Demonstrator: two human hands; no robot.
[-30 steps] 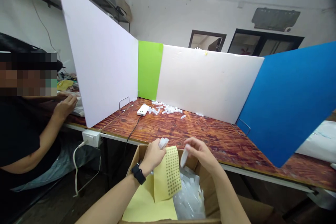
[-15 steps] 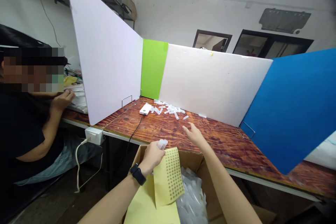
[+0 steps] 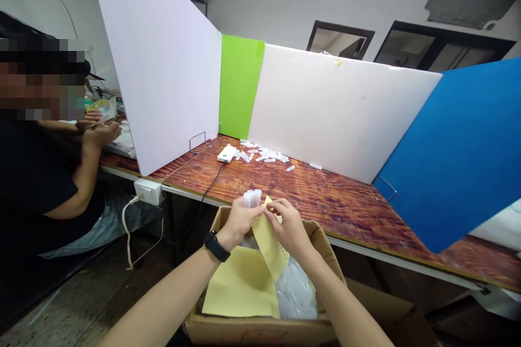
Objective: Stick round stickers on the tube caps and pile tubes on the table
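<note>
My left hand (image 3: 240,220), with a dark watch on its wrist, is closed around a few small translucent plastic tubes (image 3: 252,198) that stick up past the fingers. Its thumb also presses on a yellow sticker sheet (image 3: 266,241) with rows of small round dots. At the sheet's upper edge, my right hand (image 3: 288,222) pinches the paper, fingers bent, so that the sheet curls. Whether a single sticker is between those fingertips is too small to tell. Below both hands, a second yellow sheet (image 3: 240,284) lies over the cardboard box (image 3: 260,331).
Clear bags of tubes (image 3: 297,293) fill the box's right side. On the wooden table (image 3: 325,195) lie several loose tubes (image 3: 268,154) and a white device (image 3: 227,153) with a cable. White, green and blue panels (image 3: 345,108) surround the tabletop. A co-worker (image 3: 49,173) sits at left.
My right hand has come back from over the table to the sticker sheet and closed on its top edge. One loose tube near the pile is gone from the table. The view has tilted down.
</note>
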